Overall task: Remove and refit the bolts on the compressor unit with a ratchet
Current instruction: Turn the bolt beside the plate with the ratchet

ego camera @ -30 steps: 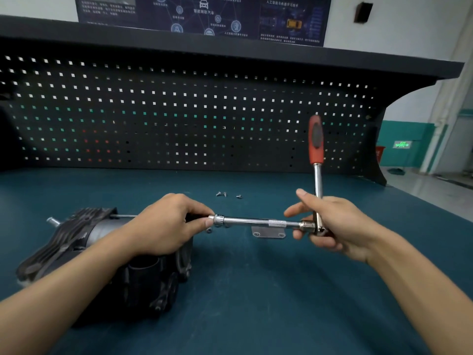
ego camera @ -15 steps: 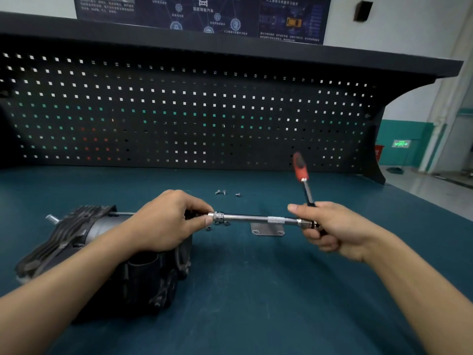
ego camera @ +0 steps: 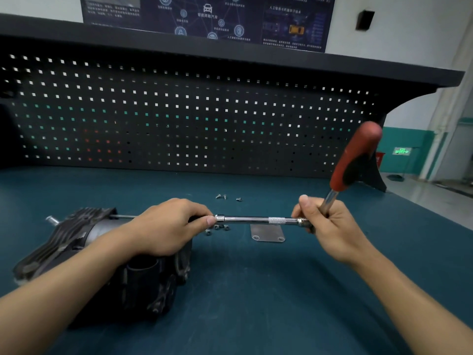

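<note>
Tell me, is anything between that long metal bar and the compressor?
Nothing visible. The extension bar runs straight from the ratchet in the right hand to the left hand, which grips its end at the compressor unit and hides the joint. The loose fasteners and plate lie on the table, off its line.

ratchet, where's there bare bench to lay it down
Bare mat in front, between the compressor unit and the right hand. Also the strip between the pegboard and the compressor unit. Crowded under the extension bar: small nuts, metal plate, bolts just behind.
</note>
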Available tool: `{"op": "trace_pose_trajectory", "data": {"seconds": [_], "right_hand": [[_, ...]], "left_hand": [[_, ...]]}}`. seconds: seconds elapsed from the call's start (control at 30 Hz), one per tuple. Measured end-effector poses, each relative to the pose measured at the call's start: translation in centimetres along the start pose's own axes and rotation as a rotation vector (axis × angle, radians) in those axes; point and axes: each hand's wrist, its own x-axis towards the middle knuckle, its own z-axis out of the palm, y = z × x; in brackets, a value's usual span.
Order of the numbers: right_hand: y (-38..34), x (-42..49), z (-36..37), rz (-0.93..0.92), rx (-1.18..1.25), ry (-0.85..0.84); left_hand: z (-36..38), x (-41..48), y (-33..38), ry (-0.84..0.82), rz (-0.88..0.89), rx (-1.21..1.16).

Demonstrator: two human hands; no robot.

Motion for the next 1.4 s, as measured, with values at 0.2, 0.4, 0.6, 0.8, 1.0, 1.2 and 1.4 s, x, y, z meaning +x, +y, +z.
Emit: {"op": "trace_pose_trajectory", "data": {"seconds": [0.2, 0.4, 0.6, 0.8, 1.0, 1.2, 1.4], "right_hand": [[-0.4, -0.2, 0.6, 0.067, 0.069, 0.081], [-1.5, 0.6, 0.9, 0.359, 0.079, 0.158], [-2.5, 0.8, 0.7, 0.780, 0.221, 0.077], [-2.5, 0.9, 0.0, 1.065, 0.546, -0.044], [-1.8, 0.8, 0.0, 0.947, 0.510, -0.045], [-0.7, 0.4, 0.3, 0.386, 0.119, 0.056], [0.2, 0.0, 0.1, -0.017, -0.052, 0.058]], "left_hand": [[-0.1, 0.0, 0.2, 0.026, 0.018, -0.036], [-0.3, -0.1, 0.5, 0.023, 0.021, -0.097], [-0.4, -0.2, 0.7, 0.024, 0.040, -0.088], [-0.3, -0.2, 0.6, 0.039, 0.029, -0.091], [-0.2, -0.3, 0.4, 0.052, 0.023, -0.068], [-0.1, -0.1, 0.2, 0.024, 0.005, -0.011], [-0.2, -0.1, 0.1, -0.023, 0.023, 0.010]]}}
